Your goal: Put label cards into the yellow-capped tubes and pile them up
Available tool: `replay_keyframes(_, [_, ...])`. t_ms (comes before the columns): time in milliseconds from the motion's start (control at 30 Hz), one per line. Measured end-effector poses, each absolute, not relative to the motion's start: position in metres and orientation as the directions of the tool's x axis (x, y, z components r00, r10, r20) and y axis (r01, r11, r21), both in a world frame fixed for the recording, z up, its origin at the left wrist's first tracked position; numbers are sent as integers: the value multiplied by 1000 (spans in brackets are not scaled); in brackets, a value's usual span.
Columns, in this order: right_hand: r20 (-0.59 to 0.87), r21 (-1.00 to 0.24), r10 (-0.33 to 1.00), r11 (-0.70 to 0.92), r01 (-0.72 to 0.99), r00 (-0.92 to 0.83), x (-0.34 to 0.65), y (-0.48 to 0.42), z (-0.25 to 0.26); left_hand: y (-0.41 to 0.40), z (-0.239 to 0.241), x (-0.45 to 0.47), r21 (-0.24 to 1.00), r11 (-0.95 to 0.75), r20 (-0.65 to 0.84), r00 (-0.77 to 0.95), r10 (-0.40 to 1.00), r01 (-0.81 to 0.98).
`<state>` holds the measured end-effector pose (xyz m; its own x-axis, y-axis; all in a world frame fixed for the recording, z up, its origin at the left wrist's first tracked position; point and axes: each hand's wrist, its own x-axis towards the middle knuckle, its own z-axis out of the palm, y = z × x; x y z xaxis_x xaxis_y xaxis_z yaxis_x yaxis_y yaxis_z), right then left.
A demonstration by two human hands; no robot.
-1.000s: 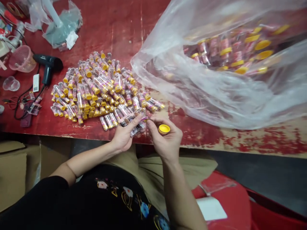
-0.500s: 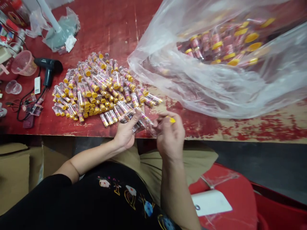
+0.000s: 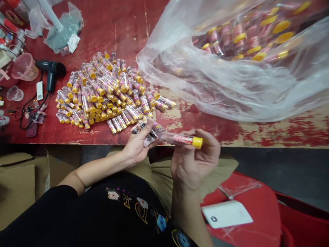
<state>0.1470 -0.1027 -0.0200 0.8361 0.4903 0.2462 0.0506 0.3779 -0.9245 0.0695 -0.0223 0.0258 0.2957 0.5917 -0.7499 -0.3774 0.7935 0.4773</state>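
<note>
Nearest the camera, a white phone (image 3: 226,214) lies on a red seat (image 3: 259,202) beside the person's right arm.

Just past it, the right hand (image 3: 194,163) is half curled, with its fingertips and thumb pinching a clear tube (image 3: 177,139) near the tube's yellow cap (image 3: 197,142). The tube is held level above the desk's near edge. Its capped end points right, and its other end reaches the fingers of the left hand (image 3: 136,145).

The left hand is loosely closed, thumb pressed against fingers, gripping a small sheaf of printed labels (image 3: 140,128). Whether the labels touch the tube's end cannot be told. Both hands hover at the near edge of the desk (image 3: 128,27), whose red top is worn pale along that edge.

Beyond the left hand, a heap of similar yellow-capped tubes (image 3: 108,91) lies on the desk, its closest tubes just beside the fingertips. Farther right, a big clear plastic bag (image 3: 231,89) slumps toward the far right corner, with more capped tubes (image 3: 231,34) showing dimly through it. Left of the heap lie a black hair dryer (image 3: 50,67) and a pink basket (image 3: 23,67), near the left edge.
</note>
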Motion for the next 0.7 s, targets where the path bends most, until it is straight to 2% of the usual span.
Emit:
replay_keyframes(133, [343, -933, 416, 253, 256, 842, 140, -116, -22, -25, 25, 68, 504, 783, -702, 355, 618, -365])
replay_keyframes(333, [419, -904, 590, 198, 380, 690, 143, -135, -29, -27, 23, 64, 636, 688, -605, 328, 726, -349])
replay_keyframes(467, [403, -910, 572, 168, 379, 714, 146, -135, -30, -33, 20, 63, 713, 636, -534, 360, 765, -294])
replay_keyframes(633, [345, -931, 636, 138, 338, 691, 145, -129, -23, -37, 18, 61, 739, 602, -492, 367, 789, -303])
replay_keyframes(700, [332, -936, 622, 128, 327, 709, 144, -127, -20, -39, 18, 60, 741, 607, -487, 392, 780, -287])
